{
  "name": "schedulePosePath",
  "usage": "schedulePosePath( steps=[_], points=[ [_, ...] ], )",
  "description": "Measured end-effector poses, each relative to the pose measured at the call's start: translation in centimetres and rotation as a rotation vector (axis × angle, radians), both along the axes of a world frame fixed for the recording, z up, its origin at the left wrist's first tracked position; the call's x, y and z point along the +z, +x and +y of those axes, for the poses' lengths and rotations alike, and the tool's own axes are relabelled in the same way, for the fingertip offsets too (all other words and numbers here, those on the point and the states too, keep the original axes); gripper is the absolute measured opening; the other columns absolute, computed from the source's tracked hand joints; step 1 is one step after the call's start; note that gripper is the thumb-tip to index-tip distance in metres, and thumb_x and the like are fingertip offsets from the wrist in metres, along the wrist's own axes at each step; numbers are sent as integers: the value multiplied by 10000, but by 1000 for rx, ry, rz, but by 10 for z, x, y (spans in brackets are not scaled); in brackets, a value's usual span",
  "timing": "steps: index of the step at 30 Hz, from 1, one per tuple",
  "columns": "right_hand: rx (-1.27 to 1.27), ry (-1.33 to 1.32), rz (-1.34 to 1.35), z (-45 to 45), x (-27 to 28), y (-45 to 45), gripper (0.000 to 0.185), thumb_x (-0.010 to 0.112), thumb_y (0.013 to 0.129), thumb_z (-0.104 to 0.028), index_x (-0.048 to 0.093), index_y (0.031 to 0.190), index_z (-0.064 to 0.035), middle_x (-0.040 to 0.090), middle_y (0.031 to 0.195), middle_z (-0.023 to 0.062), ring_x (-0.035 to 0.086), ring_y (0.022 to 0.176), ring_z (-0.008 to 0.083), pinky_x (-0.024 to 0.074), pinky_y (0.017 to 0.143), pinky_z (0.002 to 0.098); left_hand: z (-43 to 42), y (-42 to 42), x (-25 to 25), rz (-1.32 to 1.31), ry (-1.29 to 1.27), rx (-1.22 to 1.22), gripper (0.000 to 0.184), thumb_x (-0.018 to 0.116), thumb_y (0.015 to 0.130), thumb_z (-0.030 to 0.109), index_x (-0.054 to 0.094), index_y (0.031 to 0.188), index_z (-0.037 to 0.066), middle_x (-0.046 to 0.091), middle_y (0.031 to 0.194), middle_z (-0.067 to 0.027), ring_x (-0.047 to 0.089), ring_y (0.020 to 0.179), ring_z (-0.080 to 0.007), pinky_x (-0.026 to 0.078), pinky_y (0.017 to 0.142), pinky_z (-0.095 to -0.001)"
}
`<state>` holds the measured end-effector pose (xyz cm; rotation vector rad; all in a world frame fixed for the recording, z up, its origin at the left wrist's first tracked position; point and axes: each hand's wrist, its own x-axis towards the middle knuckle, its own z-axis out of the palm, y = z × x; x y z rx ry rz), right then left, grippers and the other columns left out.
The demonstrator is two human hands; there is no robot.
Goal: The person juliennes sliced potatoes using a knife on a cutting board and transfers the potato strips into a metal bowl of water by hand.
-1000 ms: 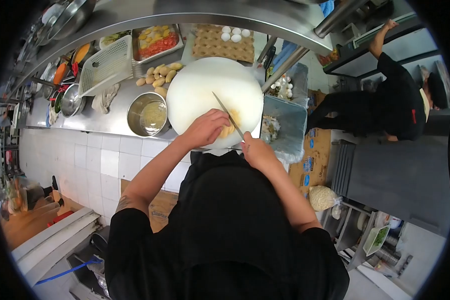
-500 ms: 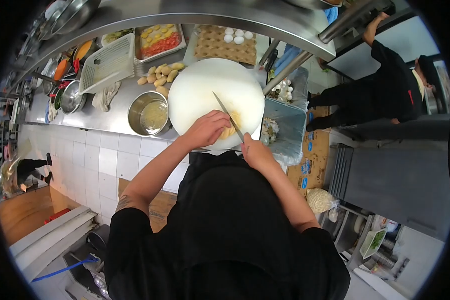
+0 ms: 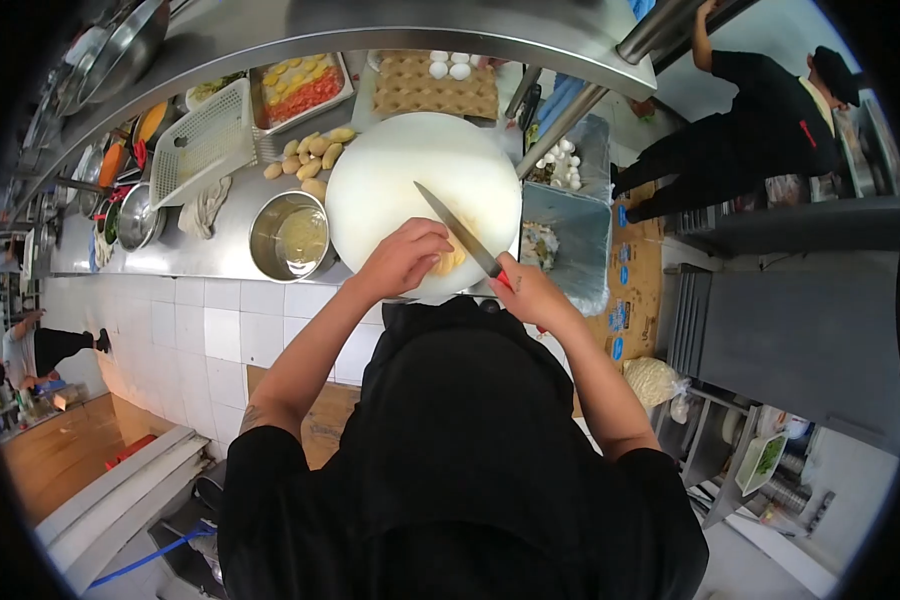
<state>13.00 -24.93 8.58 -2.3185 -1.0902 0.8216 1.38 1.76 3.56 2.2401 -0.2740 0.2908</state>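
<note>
On the round white cutting board [image 3: 380, 170] lie pale yellow slices, apparently of potato [image 3: 451, 262], close to the front edge. My left hand [image 3: 406, 258] rests at their left side, fingers bent and pressed against them. A knife [image 3: 458, 228] with a red handle is held in my right hand [image 3: 535, 297]. Its blade slants across the board, tip pointing away to the left, with the broad side showing. Left of the board stands a steel pot [image 3: 260, 238] with pale contents. Behind it several potatoes [image 3: 315, 152] are heaped on the counter.
A white basket [image 3: 202, 150], a tray [image 3: 348, 82] of red and yellow food and an egg carton [image 3: 420, 90] line the back. Lined bins [image 3: 592, 255] stand to the right. A shelf [image 3: 370, 30] hangs overhead. A co-worker [image 3: 760, 120] stands far right.
The knife blade has tilted so that its broad side shows, and the slices lie less covered. My right hand has shifted slightly right. The co-worker at right has moved a little.
</note>
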Motion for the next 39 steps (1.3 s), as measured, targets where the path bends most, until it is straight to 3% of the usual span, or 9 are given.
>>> schedulePosePath(
  steps=[5,10,13,19,22,27,31,35,39],
  points=[
    [12,-76,-200,2,-24,-29,222,563,1108,-239,516,1159,-28,746,807,241,741,795,489,569,741,618,3,1,-1,39,54,-71,331,740,875,-60,725,1175,78,683,1299,-94,635,1233,-355,540,1052,-454],
    [33,-52,-243,-3,14,-37,209,601,1088,-193,510,1156,-17,726,764,241,727,756,493,561,690,612,4,4,9,72,73,-94,302,717,888,-53,720,1162,73,679,1305,-98,616,1260,-354,522,1084,-454],
    [23,-177,-181,-7,48,-45,228,556,1107,-223,526,1154,-2,750,830,274,749,812,497,569,736,626,3,6,7,68,90,-112,305,717,885,-52,715,1163,74,678,1309,-98,614,1263,-354,518,1094,-455],
    [8,-96,-142,12,-2,-28,222,535,1110,-207,520,1162,8,753,865,288,740,843,518,564,771,635,4,6,8,82,104,-86,305,716,891,-42,708,1171,80,680,1308,-96,611,1268,-354,517,1094,-458],
    [59,-197,-141,2,44,-30,232,522,1113,-212,510,1180,10,760,898,289,742,870,518,560,779,636,3,5,5,58,103,-98,300,716,893,-41,707,1167,81,680,1306,-94,611,1267,-353,517,1093,-457],
    [37,-159,-145,8,-6,-28,243,517,1117,-226,519,1169,11,758,903,292,741,876,517,552,778,637,0,4,4,73,101,-76,304,719,887,-46,708,1162,81,678,1303,-94,612,1263,-354,521,1091,-458],
    [45,-186,-94,7,46,-30,241,509,1116,-226,523,1161,10,751,894,298,738,901,525,553,798,634,3,4,4,53,105,-85,308,718,883,-49,709,1162,83,678,1305,-95,614,1261,-354,522,1090,-458],
    [26,-141,-115,9,-3,-29,233,529,1113,-220,524,1159,8,747,888,305,738,906,524,554,804,632,0,3,1,43,91,-75,316,718,877,-56,709,1160,85,678,1308,-95,615,1252,-356,521,1089,-456],
    [21,-149,-81,13,34,-28,229,549,1112,-218,532,1149,7,743,881,310,738,891,524,550,803,637,0,3,4,40,92,-72,322,723,870,-59,710,1157,88,679,1315,-99,617,1247,-363,524,1081,-456]
  ],
)
